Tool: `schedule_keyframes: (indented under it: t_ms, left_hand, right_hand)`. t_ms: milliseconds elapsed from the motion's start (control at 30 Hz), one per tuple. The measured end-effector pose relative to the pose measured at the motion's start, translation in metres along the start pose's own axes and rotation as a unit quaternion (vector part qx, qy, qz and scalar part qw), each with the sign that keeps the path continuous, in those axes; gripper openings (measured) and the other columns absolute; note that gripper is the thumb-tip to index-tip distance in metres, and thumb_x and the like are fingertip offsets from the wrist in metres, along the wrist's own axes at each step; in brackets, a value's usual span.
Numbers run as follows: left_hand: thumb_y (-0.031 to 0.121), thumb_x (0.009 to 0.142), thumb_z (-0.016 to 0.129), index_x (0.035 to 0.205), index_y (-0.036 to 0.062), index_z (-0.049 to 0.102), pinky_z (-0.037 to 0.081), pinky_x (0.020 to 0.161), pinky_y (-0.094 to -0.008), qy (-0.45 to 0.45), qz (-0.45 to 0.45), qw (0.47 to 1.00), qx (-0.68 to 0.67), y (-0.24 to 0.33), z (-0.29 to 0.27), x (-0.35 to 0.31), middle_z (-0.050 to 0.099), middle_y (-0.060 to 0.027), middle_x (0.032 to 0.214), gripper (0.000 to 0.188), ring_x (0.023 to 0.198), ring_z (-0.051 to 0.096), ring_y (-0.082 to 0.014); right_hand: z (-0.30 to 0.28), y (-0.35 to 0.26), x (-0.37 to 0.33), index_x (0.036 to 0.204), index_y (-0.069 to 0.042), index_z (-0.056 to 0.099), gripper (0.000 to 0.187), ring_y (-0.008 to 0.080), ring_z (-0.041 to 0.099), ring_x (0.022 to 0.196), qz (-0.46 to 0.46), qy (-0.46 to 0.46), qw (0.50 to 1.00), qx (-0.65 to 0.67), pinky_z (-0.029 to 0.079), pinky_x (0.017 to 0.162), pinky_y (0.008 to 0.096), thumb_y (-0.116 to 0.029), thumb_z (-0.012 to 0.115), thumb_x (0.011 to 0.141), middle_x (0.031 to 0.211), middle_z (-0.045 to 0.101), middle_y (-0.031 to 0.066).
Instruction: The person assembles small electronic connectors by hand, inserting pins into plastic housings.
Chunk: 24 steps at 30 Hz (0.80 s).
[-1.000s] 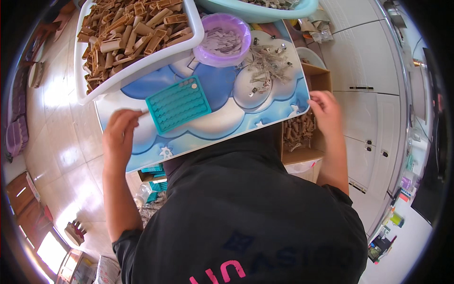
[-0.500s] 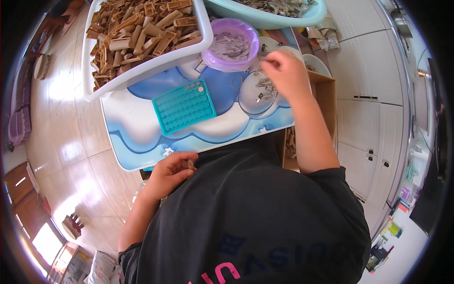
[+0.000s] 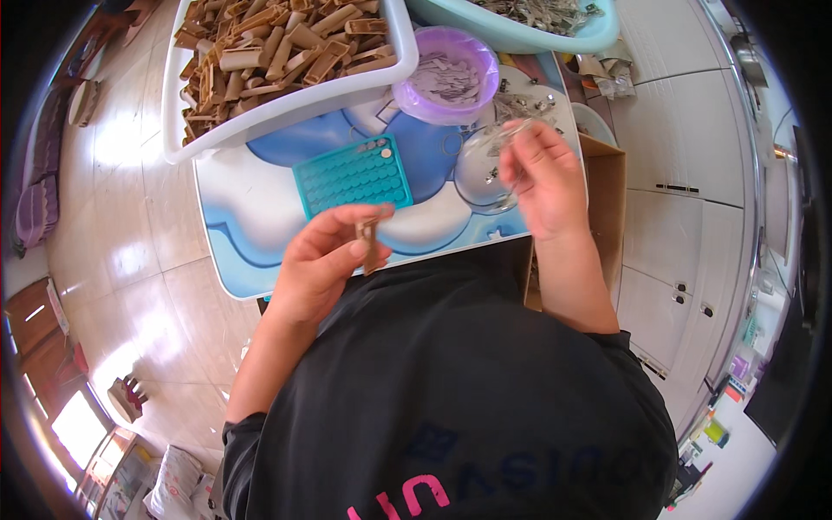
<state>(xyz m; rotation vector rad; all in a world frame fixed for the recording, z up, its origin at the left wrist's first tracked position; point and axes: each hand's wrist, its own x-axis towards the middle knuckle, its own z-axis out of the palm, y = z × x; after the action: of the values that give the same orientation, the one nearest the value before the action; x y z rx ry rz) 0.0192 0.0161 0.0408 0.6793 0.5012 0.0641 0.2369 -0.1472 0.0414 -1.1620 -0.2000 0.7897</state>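
My left hand (image 3: 314,264) grips a small brown plastic piece (image 3: 370,247) between thumb and fingers, just over the table's near edge. My right hand (image 3: 548,178) is closed in a pinch above a round clear dish (image 3: 472,178) holding small metal parts. Something thin and shiny shows at its fingertips, too blurred to name. Between the hands, farther back, lies a teal tray (image 3: 347,180) with rows of scalloped pockets; a few small silvery round pieces sit at its far right corner. Behind the dish stands a purple basin (image 3: 404,101) lined with plastic, full of thin grey metal pieces.
A large white bin (image 3: 286,113) heaped with brown plastic pieces takes up the table's far left. At the far right is a pale blue basin (image 3: 520,42) of metal parts. An open cardboard box (image 3: 605,186) stands against the table's right side, near white cabinets (image 3: 685,139).
My left hand has risen forward from beside my shirt, bringing the brown piece over the table edge. My right hand has drawn back toward me and slightly right from near the purple basin.
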Motion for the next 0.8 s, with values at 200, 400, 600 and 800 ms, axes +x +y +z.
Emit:
schedule_keyframes:
  t_ms: [200,400,600,800]
  left_hand:
    - [-0.001,0.084,0.060,0.115,0.0014,0.054,0.046,0.071,-0.0226,-0.094,0.014,0.984,0.152,-0.005,0.019,0.017,0.057,-0.0076,0.110,0.031,0.081,0.056,-0.0081]
    - [0.004,0.083,0.063,0.112,-0.0009,0.056,0.048,0.073,-0.0253,0.012,0.012,0.991,0.133,-0.002,0.016,0.010,0.062,-0.0072,0.103,0.030,0.086,0.061,-0.0143]
    - [0.004,0.085,0.061,0.115,0.0005,0.054,0.046,0.071,-0.0222,0.013,0.058,0.990,0.130,0.000,0.007,0.003,0.061,-0.0033,0.097,0.031,0.090,0.061,-0.0124]
    - [0.004,0.085,0.061,0.116,0.0009,0.054,0.046,0.075,-0.0217,-0.023,0.027,0.990,0.137,0.000,0.005,-0.008,0.059,-0.0014,0.097,0.031,0.091,0.059,-0.0106]
  right_hand:
    - [0.039,0.020,-0.025,0.102,-0.002,0.060,0.024,0.0054,0.050,0.058,0.170,-0.147,0.969,-0.103,0.038,0.054,0.0176,-0.022,0.058,0.089,0.069,0.057,-0.0003]
    - [0.042,0.026,-0.032,0.116,-0.001,0.051,0.040,0.0107,0.056,0.070,0.186,-0.154,0.970,0.012,0.043,0.066,0.0233,-0.031,0.054,0.091,0.077,0.059,0.0031]
    - [0.028,0.030,-0.038,0.113,-0.001,0.053,0.030,0.0146,0.061,0.079,0.194,-0.132,0.970,0.056,0.047,0.074,0.0258,-0.021,0.054,0.091,0.087,0.064,0.0076]
    - [0.023,0.030,-0.032,0.109,0.001,0.057,0.024,0.0143,0.062,0.082,0.085,-0.091,0.990,-0.067,0.048,0.077,0.0271,-0.011,0.058,0.088,0.090,0.065,0.0092]
